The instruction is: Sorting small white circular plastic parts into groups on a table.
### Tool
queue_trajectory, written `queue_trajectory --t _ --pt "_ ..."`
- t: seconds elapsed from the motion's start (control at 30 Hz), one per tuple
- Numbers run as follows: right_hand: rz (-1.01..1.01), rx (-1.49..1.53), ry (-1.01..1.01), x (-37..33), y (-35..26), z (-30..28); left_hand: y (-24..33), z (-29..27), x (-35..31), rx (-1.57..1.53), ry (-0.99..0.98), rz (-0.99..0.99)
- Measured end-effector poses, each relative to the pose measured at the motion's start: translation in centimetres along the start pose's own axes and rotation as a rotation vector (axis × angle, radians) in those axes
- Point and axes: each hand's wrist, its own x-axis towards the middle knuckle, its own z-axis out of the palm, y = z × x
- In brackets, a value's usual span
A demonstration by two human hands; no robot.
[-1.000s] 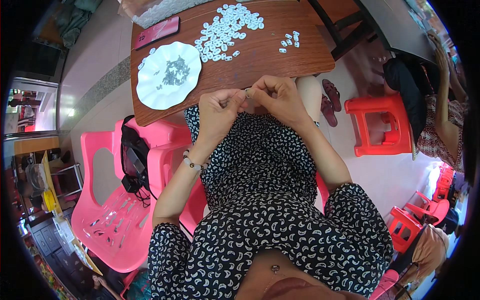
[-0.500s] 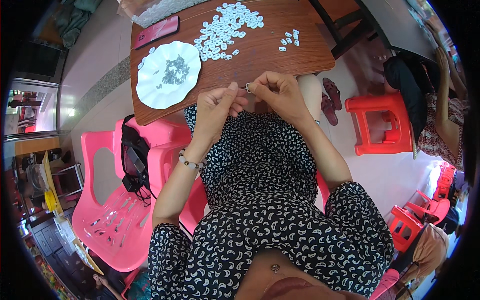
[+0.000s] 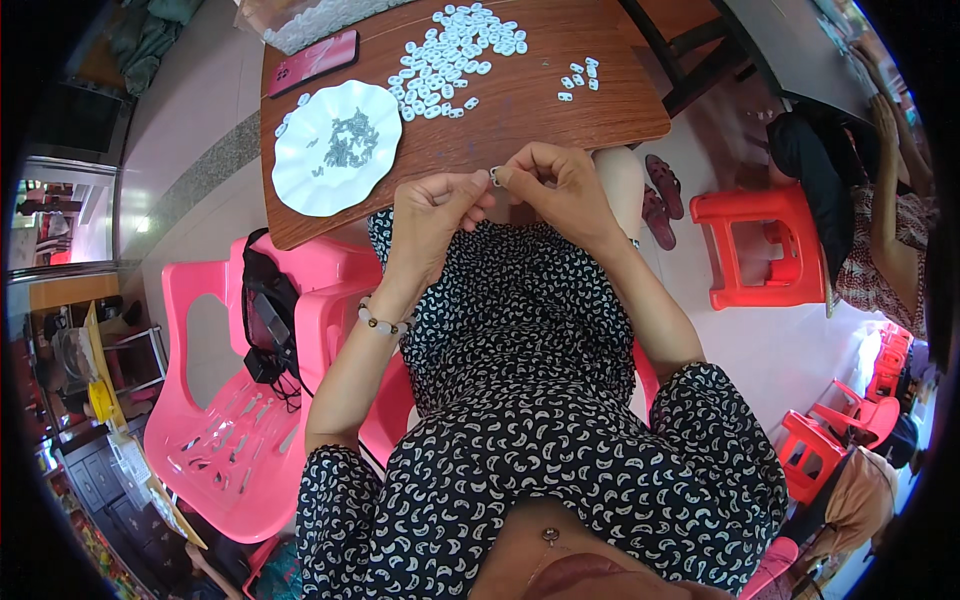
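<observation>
Just past the near edge of the wooden table point(image 3: 520, 130), my two hands meet over my lap. My right hand point(image 3: 560, 195) pinches a small white plastic piece point(image 3: 495, 176) between thumb and index finger. Against its left side, my left hand point(image 3: 432, 210) is closed, thumb tip and index finger pressed together; anything between them is too small to make out. Small grey bits point(image 3: 352, 138) lie in a white wavy-edged plate point(image 3: 298, 192) on the left. Beyond the hands spreads a pile of white oval two-hole pieces point(image 3: 440, 72), with several similar pieces point(image 3: 578, 80) grouped farther right.
A pink phone point(image 3: 314, 64) and a clear bag of white pieces point(image 3: 325, 22) sit at the table's far left. A pink chair point(image 3: 225, 440) carrying a black bag point(image 3: 270, 310) stands left. Red stool point(image 3: 755, 205) and sandals point(image 3: 660, 205) are right; another person point(image 3: 885, 240) sits beyond.
My left thumb has lowered and come in against the white piece, its tip now meeting the index finger. The right hand stays almost still, still pinching the piece.
</observation>
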Motion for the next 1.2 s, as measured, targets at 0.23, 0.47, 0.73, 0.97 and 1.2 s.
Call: queue_trajectory --t 0.23,0.47,0.73,0.97,1.2 --pt "-0.019 -0.041 -0.012 -0.1 -0.2 0.0 0.4 0.3 0.0 0.046 0.009 0.028" --pt "-0.031 -0.036 -0.025 0.2 0.8 -0.1 -0.1 0.1 0.2 0.075 0.0 0.039" --pt "-0.05 0.102 0.037 0.6 0.5 -1.0 0.4 0.2 1.1 0.12 -0.008 0.039" --pt "0.009 0.22 0.108 0.9 0.4 -2.3 2.4 -1.4 5.9 1.237 0.264 0.684" --pt "-0.06 0.22 0.129 0.8 0.2 -2.4 3.3 -2.3 8.8 1.626 0.221 0.579"
